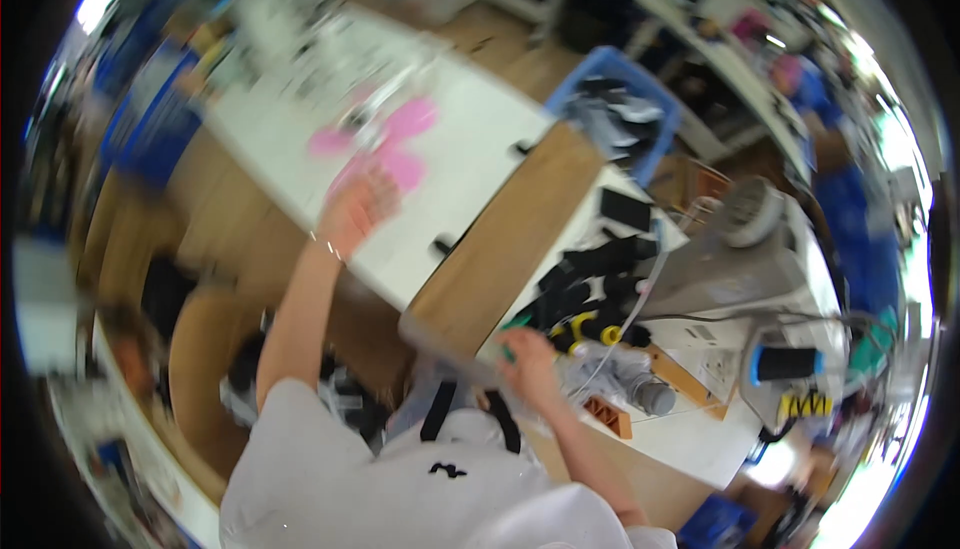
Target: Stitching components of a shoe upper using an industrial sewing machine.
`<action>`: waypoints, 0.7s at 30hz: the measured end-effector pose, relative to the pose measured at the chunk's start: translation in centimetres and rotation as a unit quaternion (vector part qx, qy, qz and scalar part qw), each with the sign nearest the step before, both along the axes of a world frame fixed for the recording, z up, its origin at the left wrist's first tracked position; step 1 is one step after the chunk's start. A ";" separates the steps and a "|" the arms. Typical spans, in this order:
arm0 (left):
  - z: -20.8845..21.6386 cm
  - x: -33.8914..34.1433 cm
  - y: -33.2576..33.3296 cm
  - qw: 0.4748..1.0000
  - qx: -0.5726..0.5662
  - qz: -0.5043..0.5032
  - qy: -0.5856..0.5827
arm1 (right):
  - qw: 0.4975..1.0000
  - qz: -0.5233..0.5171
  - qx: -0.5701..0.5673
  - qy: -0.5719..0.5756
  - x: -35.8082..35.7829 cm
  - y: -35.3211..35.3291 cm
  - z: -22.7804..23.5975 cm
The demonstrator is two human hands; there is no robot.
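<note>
My left hand (360, 211) reaches out over a white table, its fingers stretched and smeared by motion. Beside its fingertips lie pink petal-shaped pieces (411, 120) around a greyish middle; whether the fingers touch them is unclear. Nearer my body, my right hand (533, 367) is curled around a small green thing (508, 353), mostly hidden by the fingers. Just beyond that hand is a pile of black pieces (580, 277). To its right are a black and yellow spool (598, 329) and clear plastic with a grey cap (655, 397).
A brown wooden board (510, 234) lies between the white surfaces. Right of it stand a grey machine (740, 259) and a black thread spool (788, 363) with blue ends. A blue basket (668, 139) of dark and grey cloth sits beyond; an orange block (610, 417) lies near.
</note>
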State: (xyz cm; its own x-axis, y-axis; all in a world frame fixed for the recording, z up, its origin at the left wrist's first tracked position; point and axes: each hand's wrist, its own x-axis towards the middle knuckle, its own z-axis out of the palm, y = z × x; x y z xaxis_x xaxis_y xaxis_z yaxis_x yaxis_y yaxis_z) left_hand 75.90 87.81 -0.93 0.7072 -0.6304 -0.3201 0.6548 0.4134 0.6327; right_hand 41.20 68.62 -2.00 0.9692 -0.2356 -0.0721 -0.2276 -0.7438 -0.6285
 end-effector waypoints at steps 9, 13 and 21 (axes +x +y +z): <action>-4.9 -32.1 37.3 0.849 0.118 0.489 0.161 | 0.981 0.194 -0.005 -0.008 5.6 4.6 -0.1; -14.9 -49.7 41.6 0.742 0.151 0.546 0.358 | 0.963 0.243 -0.105 -0.043 11.1 9.0 -5.1; -35.4 -64.1 41.0 0.736 0.349 0.265 0.516 | 0.917 0.171 -0.342 -0.114 13.3 8.4 -14.2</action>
